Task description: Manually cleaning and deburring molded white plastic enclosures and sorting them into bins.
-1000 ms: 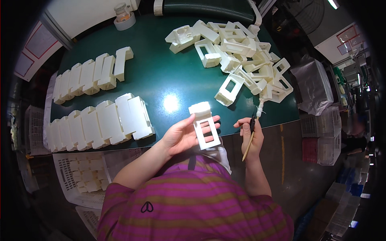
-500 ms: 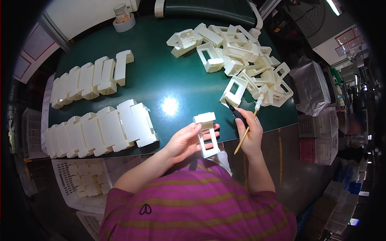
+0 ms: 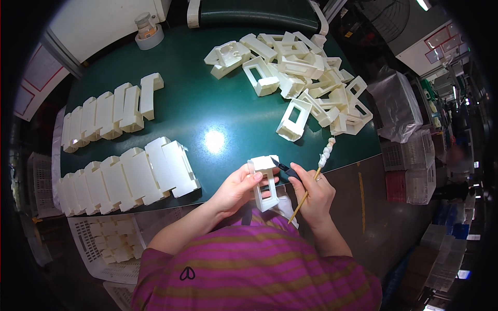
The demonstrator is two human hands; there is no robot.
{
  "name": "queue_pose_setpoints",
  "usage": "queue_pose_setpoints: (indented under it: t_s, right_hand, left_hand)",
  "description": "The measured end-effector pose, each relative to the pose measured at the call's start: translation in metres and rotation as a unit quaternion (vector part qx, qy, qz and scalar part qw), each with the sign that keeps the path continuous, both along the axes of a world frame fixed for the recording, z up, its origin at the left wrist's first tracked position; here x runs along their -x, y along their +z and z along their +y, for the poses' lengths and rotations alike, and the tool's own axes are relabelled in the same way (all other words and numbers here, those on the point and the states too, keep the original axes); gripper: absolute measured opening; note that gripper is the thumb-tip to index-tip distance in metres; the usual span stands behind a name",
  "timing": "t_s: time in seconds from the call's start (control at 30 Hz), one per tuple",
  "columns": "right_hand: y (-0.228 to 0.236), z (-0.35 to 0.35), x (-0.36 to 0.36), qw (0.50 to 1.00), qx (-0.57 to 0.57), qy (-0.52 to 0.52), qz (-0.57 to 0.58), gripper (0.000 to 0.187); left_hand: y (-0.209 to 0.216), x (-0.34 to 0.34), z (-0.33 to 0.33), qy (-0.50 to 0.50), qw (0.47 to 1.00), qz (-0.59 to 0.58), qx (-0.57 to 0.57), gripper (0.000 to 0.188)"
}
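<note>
My left hand [image 3: 236,189] is closed round a cream plastic part [image 3: 263,201] with window-like openings, held upright over the table's front edge. Between the fingers of my right hand [image 3: 315,197] is a black craft knife [image 3: 288,171], its tip at the top end of that part. The same hand also holds a thin wooden stick [image 3: 305,197] whose upper end is wrapped in white material [image 3: 327,152]. A loose cream frame [image 3: 293,120] lies on the table just beyond my right hand.
Similar parts are heaped [image 3: 306,67] at the back right of the green table [image 3: 197,103]. Two rows of parts, a far row [image 3: 104,114] and a near row [image 3: 124,176], stand at left. A white crate [image 3: 83,233] with parts sits below the edge. A jar [image 3: 145,23] stands at the back.
My right hand has moved left and toward me, bringing the knife tip from beside the loose frame to the held part. The view has shifted slightly.
</note>
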State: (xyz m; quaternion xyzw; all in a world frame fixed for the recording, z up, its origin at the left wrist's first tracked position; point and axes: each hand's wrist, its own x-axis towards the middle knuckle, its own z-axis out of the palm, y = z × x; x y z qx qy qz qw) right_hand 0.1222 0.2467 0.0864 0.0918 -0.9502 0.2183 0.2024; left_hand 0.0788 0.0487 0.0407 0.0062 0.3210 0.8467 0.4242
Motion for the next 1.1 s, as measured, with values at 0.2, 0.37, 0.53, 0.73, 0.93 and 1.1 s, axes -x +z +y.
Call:
queue_pose_setpoints:
  t_s: [0.2,0.37,0.53,0.73,0.93,1.1]
  right_hand:
    - [-0.001,0.004,-0.01,1.0,0.005,-0.023,0.004,0.029]
    - [-0.001,0.006,-0.017,0.999,0.014,-0.045,-0.013,0.026]
    - [-0.02,0.037,-0.023,0.993,0.013,-0.112,0.023,0.026]
    - [-0.029,0.063,-0.016,0.891,0.44,-0.114,-0.005,0.036]
    - [-0.035,0.014,-0.006,0.809,0.582,0.07,0.038,0.035]
    - [-0.051,-0.017,-0.011,0.82,0.565,0.087,-0.017,0.03]
  left_hand:
    - [-0.001,-0.001,0.003,-0.008,1.0,0.013,0.012,0.05]
    - [-0.006,-0.002,0.003,-0.017,0.999,0.034,0.021,0.048]
    - [-0.012,-0.007,0.001,-0.013,0.997,0.076,0.009,0.05]
    - [0.0,-0.003,0.0,-0.015,1.0,0.013,0.014,0.049]
    - [0.001,-0.005,0.003,0.005,0.999,0.012,0.029,0.047]
    - [0.001,-0.008,0.005,0.025,0.999,0.027,0.032,0.045]
